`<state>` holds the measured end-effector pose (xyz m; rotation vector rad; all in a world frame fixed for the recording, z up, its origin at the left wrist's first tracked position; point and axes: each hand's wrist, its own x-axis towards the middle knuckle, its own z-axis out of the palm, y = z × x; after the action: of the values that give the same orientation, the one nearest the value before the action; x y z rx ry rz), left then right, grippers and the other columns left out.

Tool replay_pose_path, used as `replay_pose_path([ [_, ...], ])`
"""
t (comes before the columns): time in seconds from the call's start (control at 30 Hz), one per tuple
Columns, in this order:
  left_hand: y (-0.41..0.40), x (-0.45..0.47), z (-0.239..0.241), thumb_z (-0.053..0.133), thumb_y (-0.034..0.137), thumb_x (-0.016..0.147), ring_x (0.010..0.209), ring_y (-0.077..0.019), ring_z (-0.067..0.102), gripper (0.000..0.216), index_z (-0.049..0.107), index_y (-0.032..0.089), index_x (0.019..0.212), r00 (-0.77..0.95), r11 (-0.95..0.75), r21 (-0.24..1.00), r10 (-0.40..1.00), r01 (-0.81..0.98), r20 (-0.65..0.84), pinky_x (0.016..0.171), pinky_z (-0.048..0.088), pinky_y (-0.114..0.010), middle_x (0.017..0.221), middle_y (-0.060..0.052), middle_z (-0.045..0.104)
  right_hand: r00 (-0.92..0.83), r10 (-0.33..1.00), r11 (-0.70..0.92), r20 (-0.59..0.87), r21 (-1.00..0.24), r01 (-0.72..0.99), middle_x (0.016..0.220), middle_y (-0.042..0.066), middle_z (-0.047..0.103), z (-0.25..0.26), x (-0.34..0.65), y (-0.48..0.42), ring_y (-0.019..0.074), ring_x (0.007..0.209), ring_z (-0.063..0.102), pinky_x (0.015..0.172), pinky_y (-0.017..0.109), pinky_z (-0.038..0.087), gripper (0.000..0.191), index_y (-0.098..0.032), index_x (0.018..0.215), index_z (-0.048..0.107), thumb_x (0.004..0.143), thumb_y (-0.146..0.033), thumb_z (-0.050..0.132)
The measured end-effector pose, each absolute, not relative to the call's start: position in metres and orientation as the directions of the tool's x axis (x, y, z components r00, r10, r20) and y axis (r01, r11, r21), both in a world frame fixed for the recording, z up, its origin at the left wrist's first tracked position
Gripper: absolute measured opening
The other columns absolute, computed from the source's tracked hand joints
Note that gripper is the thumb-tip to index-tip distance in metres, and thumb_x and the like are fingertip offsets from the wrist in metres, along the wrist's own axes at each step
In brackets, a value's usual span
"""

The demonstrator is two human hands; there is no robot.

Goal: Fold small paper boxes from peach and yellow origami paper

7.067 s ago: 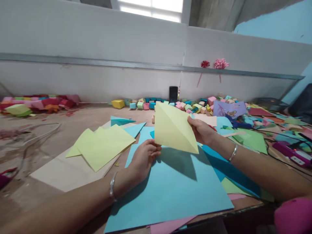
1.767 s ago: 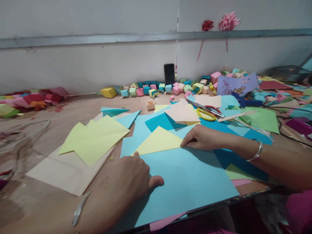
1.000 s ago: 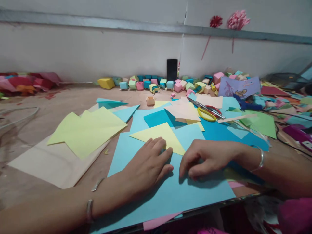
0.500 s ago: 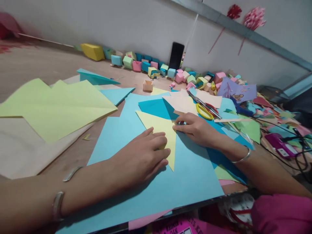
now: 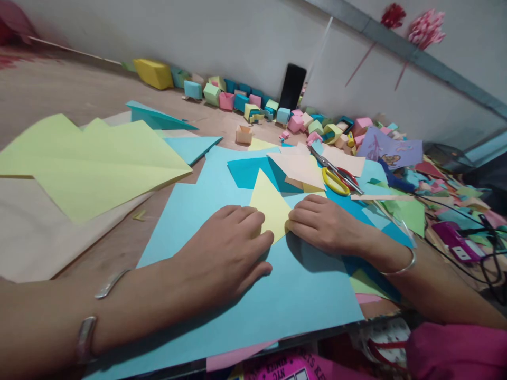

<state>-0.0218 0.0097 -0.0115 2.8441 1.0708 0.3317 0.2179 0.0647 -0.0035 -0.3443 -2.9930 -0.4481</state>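
A folded yellow paper triangle [image 5: 264, 203] lies on a large light blue sheet [image 5: 237, 322], one point facing away from me. My left hand [image 5: 227, 248] covers its left corner, fingers curled down over the paper and thumb nearer to me. At the right corner, my right hand [image 5: 320, 224] pinches the paper between closed fingertips. The undersides of both hands' fingers are hidden. Just beyond the triangle are a darker blue paper piece [image 5: 242, 173] and a pale peach sheet [image 5: 291, 168].
Scissors with yellow and red handles [image 5: 336, 181] lie beyond my right hand. A phone [image 5: 293, 87] leans on the wall behind several small paper boxes [image 5: 212, 94]. Large green paper [image 5: 106, 163] lies left. Right are paper scraps, cables and a magenta device [image 5: 457, 241].
The yellow paper has turned, its point now facing away from me. My left fingers have curled onto its left corner, while my right hand has shifted slightly nearer, gripping the right corner.
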Motion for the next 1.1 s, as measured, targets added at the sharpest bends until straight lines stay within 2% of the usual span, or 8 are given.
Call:
replay_pose_path([
  [0.1, 0.01, -0.022, -0.019, 0.053, 0.02, 0.09, 0.082, -0.0231, 0.052, 0.011, 0.061, 0.017, 0.083, 0.761, -0.782, 0.093, 0.622, 0.617, 0.185, 0.071, 0.041, -0.037, 0.085, -0.007, 0.058, -0.97, 0.216, 0.932, 0.111, 0.273, 0.239, 0.082, 0.005, 0.062, -0.005, 0.218, 0.064, 0.0162, 0.079, 0.049, 0.073, 0.032, 0.037, 0.026, -0.016, 0.081, 0.061, 0.098, -0.012, 0.04],
  [0.2, 0.01, -0.021, -0.022, 0.046, 0.008, 0.089, 0.065, -0.0184, 0.043, 0.019, 0.058, 0.016, 0.077, 0.782, -0.806, 0.073, 0.588, 0.587, 0.205, 0.059, 0.034, -0.033, 0.076, -0.005, 0.056, -0.973, 0.202, 0.94, 0.108, 0.257, 0.223, 0.081, 0.005, 0.062, -0.007, 0.219, 0.063, 0.0164, 0.08, 0.049, 0.071, 0.032, 0.036, 0.026, -0.017, 0.081, 0.061, 0.098, -0.013, 0.04],
  [0.3, 0.009, -0.019, -0.019, 0.041, 0.002, 0.088, 0.06, -0.017, 0.037, 0.026, 0.056, 0.017, 0.073, 0.789, -0.821, 0.087, 0.567, 0.564, 0.237, 0.054, 0.029, -0.032, 0.069, -0.004, 0.053, -0.977, 0.181, 0.945, 0.112, 0.254, 0.204, 0.078, 0.005, 0.06, -0.006, 0.217, 0.06, 0.0162, 0.077, 0.047, 0.07, 0.033, 0.035, 0.029, -0.016, 0.077, 0.059, 0.098, -0.013, 0.039],
  [0.47, 0.007, -0.021, -0.018, 0.043, 0.004, 0.088, 0.062, -0.0174, 0.04, 0.023, 0.059, 0.016, 0.076, 0.805, -0.834, 0.081, 0.548, 0.545, 0.226, 0.055, 0.03, -0.032, 0.073, -0.006, 0.054, -0.97, 0.205, 0.934, 0.13, 0.271, 0.234, 0.075, 0.004, 0.059, -0.009, 0.212, 0.057, 0.0155, 0.069, 0.042, 0.067, 0.033, 0.031, 0.032, -0.017, 0.072, 0.056, 0.097, -0.012, 0.038],
  [0.63, 0.01, -0.023, -0.025, 0.053, 0.018, 0.09, 0.068, -0.019, 0.045, 0.014, 0.061, 0.016, 0.08, 0.804, -0.825, 0.08, 0.563, 0.559, 0.191, 0.056, 0.032, -0.031, 0.076, -0.005, 0.055, -0.956, 0.244, 0.929, 0.166, 0.244, 0.279, 0.069, 0.004, 0.057, -0.018, 0.208, 0.064, 0.0158, 0.068, 0.041, 0.065, 0.031, 0.031, 0.03, -0.017, 0.07, 0.056, 0.093, -0.01, 0.038],
  [0.73, 0.011, -0.023, -0.024, 0.055, 0.015, 0.088, 0.068, -0.0191, 0.045, 0.01, 0.061, 0.017, 0.081, 0.798, -0.817, 0.072, 0.575, 0.572, 0.181, 0.056, 0.031, -0.031, 0.078, -0.005, 0.055, -0.953, 0.25, 0.942, 0.168, 0.187, 0.28, 0.07, 0.005, 0.057, -0.015, 0.208, 0.066, 0.0158, 0.067, 0.042, 0.064, 0.03, 0.032, 0.027, -0.017, 0.071, 0.057, 0.09, -0.011, 0.039],
  [0.9, 0.011, -0.023, -0.02, 0.054, 0.008, 0.085, 0.066, -0.019, 0.043, 0.01, 0.059, 0.016, 0.081, 0.798, -0.813, 0.06, 0.58, 0.579, 0.162, 0.057, 0.031, -0.031, 0.078, -0.006, 0.057, -0.951, 0.286, 0.954, 0.116, 0.064, 0.295, 0.079, 0.007, 0.061, -0.004, 0.213, 0.066, 0.0166, 0.075, 0.047, 0.067, 0.03, 0.035, 0.024, -0.016, 0.082, 0.061, 0.095, -0.017, 0.041],
  [1.1, 0.012, -0.023, -0.022, 0.05, 0.009, 0.087, 0.064, -0.0181, 0.039, 0.015, 0.058, 0.017, 0.077, 0.795, -0.823, 0.053, 0.562, 0.566, 0.228, 0.056, 0.027, -0.031, 0.074, -0.005, 0.055, -0.956, 0.274, 0.946, 0.107, 0.149, 0.288, 0.075, 0.006, 0.06, -0.005, 0.217, 0.065, 0.0163, 0.073, 0.046, 0.069, 0.031, 0.036, 0.026, -0.016, 0.079, 0.061, 0.095, -0.011, 0.041],
])
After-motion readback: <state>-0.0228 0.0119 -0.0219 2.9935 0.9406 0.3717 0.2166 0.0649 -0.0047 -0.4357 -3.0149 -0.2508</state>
